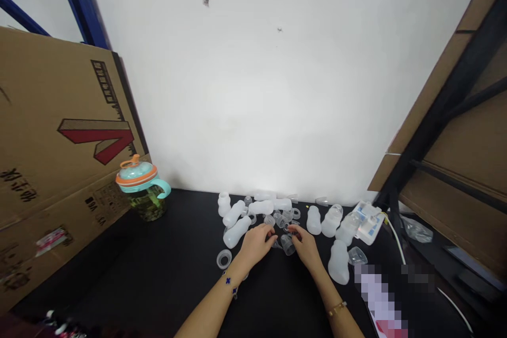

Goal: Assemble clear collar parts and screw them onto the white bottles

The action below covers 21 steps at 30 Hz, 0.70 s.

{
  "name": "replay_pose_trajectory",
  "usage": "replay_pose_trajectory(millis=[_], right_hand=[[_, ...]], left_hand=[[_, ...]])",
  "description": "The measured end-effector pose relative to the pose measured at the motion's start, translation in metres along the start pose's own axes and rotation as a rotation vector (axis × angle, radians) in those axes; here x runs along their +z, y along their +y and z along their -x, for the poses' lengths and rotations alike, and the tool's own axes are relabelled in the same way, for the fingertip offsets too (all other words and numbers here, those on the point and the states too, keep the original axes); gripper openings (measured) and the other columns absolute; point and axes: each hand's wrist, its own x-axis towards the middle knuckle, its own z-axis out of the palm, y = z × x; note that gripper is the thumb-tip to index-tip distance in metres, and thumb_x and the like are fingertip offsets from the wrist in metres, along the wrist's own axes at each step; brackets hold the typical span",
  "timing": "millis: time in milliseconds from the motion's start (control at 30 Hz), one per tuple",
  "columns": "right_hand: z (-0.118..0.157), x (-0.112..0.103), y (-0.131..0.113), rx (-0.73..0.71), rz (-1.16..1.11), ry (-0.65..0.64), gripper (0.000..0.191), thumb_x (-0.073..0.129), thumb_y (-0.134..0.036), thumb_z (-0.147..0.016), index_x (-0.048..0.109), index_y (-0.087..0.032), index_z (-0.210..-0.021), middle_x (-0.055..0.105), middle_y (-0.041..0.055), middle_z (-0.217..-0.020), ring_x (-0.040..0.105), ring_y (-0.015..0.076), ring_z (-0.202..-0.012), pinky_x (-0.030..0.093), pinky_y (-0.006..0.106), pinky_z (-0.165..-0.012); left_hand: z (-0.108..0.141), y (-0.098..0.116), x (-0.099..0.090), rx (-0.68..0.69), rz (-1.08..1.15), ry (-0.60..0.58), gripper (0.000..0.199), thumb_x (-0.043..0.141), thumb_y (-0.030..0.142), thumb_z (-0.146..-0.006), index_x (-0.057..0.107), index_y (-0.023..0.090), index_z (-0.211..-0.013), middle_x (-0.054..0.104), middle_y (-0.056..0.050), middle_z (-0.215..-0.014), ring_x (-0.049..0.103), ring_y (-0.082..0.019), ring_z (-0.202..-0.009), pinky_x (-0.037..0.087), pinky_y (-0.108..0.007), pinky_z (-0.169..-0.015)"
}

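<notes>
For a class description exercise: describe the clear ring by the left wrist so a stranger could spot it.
On the black table, find the heap of frosted bottles and the left hand. Beside that wrist lies a clear ring, flat and alone, apart from the heap.

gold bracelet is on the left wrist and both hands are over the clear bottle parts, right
Not the left: the head view shows the gold bracelet on the wrist of the right hand. The left hand has a blue clover bracelet. Both hands are over the clear parts, as you said.
</notes>
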Motion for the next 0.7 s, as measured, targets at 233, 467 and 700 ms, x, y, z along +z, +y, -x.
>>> replay_pose_trajectory(millis=[233,467,700], right_hand=[[-0.002,-0.002,0.008,0.020,0.056,0.001,0.033,0.055,-0.029,-0.072,0.076,-0.021,-0.096,0.077,0.0067,-0.095,0.068,0.0245,-0.077,0.053,0.036,-0.076],[-0.002,-0.003,0.007,0.019,0.090,0.001,0.029,0.056,-0.038,-0.078,0.078,-0.022,-0.089,0.077,0.0072,-0.093,0.069,0.0266,-0.080,0.051,0.037,-0.077],[-0.001,-0.006,0.004,0.015,0.118,0.046,0.026,0.058,-0.041,-0.080,0.077,-0.024,-0.082,0.077,0.0056,-0.089,0.069,0.0255,-0.080,0.050,0.034,-0.075]], left_hand=[[-0.003,-0.015,0.007,-0.033,-0.095,0.100,0.034,0.046,0.018,-0.097,0.062,0.026,-0.126,0.071,-0.005,-0.107,0.067,-0.022,-0.093,0.048,-0.029,-0.077],[-0.005,-0.022,0.012,-0.073,-0.194,0.055,0.040,0.041,0.017,-0.099,0.062,0.027,-0.131,0.070,-0.007,-0.100,0.067,-0.021,-0.086,0.047,-0.028,-0.070],[-0.005,-0.023,0.014,-0.077,-0.177,0.072,0.030,0.048,0.016,-0.096,0.066,0.025,-0.119,0.071,-0.006,-0.104,0.067,-0.022,-0.090,0.046,-0.028,-0.071]])
